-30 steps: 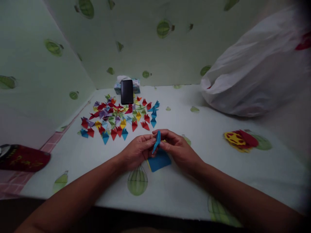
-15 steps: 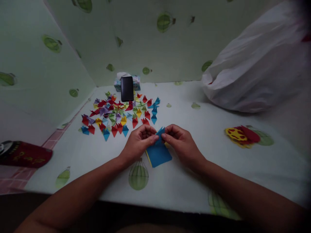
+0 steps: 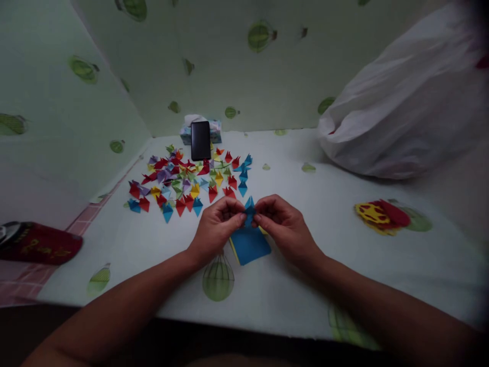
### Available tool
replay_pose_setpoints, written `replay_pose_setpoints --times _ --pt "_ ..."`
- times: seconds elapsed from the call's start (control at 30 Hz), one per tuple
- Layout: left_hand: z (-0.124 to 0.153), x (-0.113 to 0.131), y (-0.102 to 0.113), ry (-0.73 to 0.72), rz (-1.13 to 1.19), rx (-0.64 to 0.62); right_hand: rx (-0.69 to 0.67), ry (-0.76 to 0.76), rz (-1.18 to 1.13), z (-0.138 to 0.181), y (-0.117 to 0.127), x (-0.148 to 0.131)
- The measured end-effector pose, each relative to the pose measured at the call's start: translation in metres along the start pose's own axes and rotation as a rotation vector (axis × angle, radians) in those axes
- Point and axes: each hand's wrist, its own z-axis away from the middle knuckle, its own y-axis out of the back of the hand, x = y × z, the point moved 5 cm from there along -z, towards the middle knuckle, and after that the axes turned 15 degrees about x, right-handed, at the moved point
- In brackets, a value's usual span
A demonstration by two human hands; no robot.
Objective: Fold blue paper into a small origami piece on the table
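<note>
Between my two hands is a small piece of folded blue origami paper, its point turned up and away from me. My left hand pinches its left side between thumb and fingers. My right hand pinches the right side in the same way. Just below lies a stack of square paper, blue on top with a yellow edge showing. Beyond my left hand, several small folded paper pieces in red, blue, yellow, green and purple are spread over the table.
A dark phone leans against a tissue box at the back. A large white plastic bag fills the back right. Red and yellow cut-outs lie at right. A red can lies on its side at far left.
The folded blue paper has turned in my fingers: its two tips leaned right before, and now one broader point faces up. Both hands have stayed nearly in place.
</note>
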Motion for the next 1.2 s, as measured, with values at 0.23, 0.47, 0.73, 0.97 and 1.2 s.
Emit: replay_pose_setpoints --times 0.23,0.47,0.73,0.97,1.2 --pt "-0.001 0.001 0.001 -0.027 0.004 -0.014 -0.024 0.11 0.098 0.002 0.002 -0.005" --pt "0.0 -0.003 0.002 0.024 0.059 0.004 -0.044 0.322 0.216 0.005 0.001 -0.011" --pt "0.0 0.003 0.001 -0.061 0.005 0.048 -0.048 -0.087 0.004 0.001 0.0 0.004" --pt "0.0 -0.004 -0.002 0.051 0.003 -0.046 -0.042 -0.153 0.042 0.002 0.0 0.01" --pt "0.001 -0.009 -0.007 0.15 -0.067 -0.15 -0.051 -0.199 0.011 0.002 -0.001 0.01"
